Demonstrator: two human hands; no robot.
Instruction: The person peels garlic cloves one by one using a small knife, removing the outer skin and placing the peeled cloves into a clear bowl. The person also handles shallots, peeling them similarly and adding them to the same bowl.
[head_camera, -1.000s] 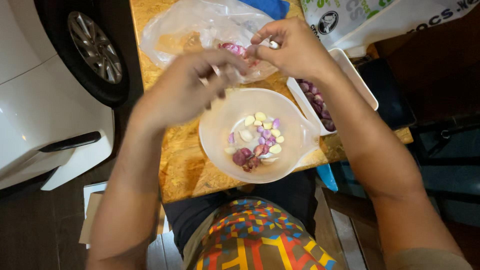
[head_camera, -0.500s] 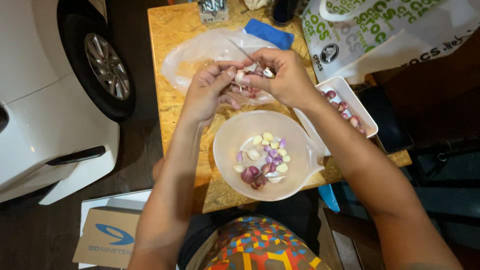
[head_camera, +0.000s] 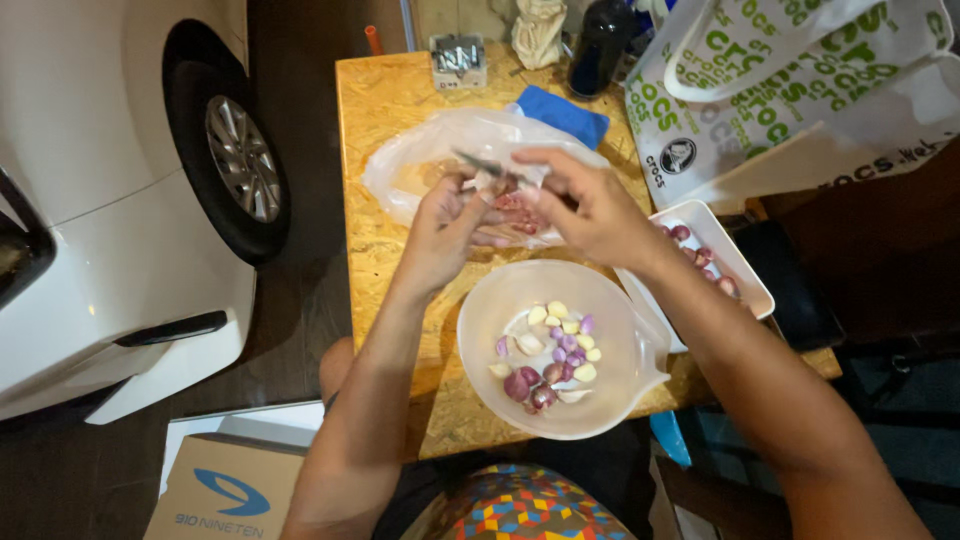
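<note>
On the chipboard desk, over a clear plastic bag, the left hand pinches a shallot; the right hand's grip closes around a small knife, blade pointing left.

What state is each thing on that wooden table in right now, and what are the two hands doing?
left hand: closed on a small shallot, over the plastic bag
right hand: gripping a knife, blade at the shallot
shallot: held between both hands, partly peeled
knife: held, blade pointing left
plastic bag: lying open and crumpled
bowl: upright, holding peeled cloves and shallots
white tray: holding unpeeled shallots
blue cloth: folded
</note>
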